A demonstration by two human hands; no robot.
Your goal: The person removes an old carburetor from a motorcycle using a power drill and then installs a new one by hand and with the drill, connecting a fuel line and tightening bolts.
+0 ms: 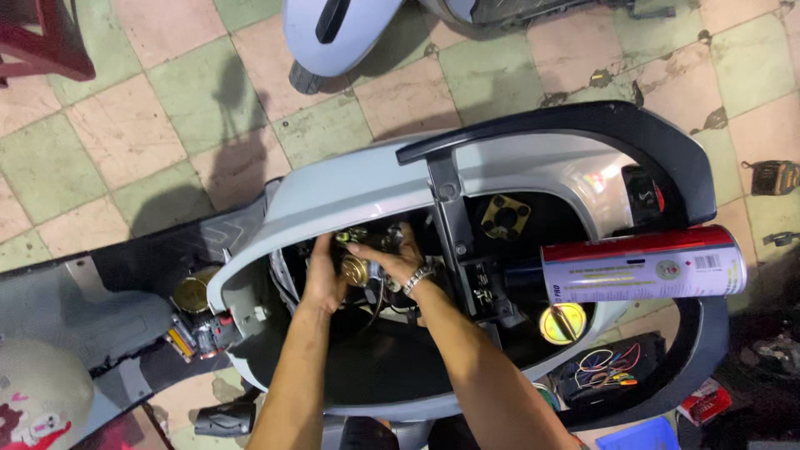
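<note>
A pale grey scooter body [350, 187] lies open below me, its seat bay showing the engine. Both my forearms reach down into the bay. My left hand [321, 275] rests against the engine parts, fingers curled on something I cannot make out. My right hand [387, 254], with a metal bracelet at the wrist, has its fingers on a small brass-coloured part [356, 268] among hoses and wires. A black crossbar [450, 208] runs just right of my hands.
A red-and-white spray can [642, 268] lies across the right side of the bay, above a brass filler cap [562, 322]. Coloured loose wires [604, 365] sit at the lower right. Another scooter's wheel [317, 50] stands on the tiled floor [167, 108] ahead. A helmet [37, 392] is at lower left.
</note>
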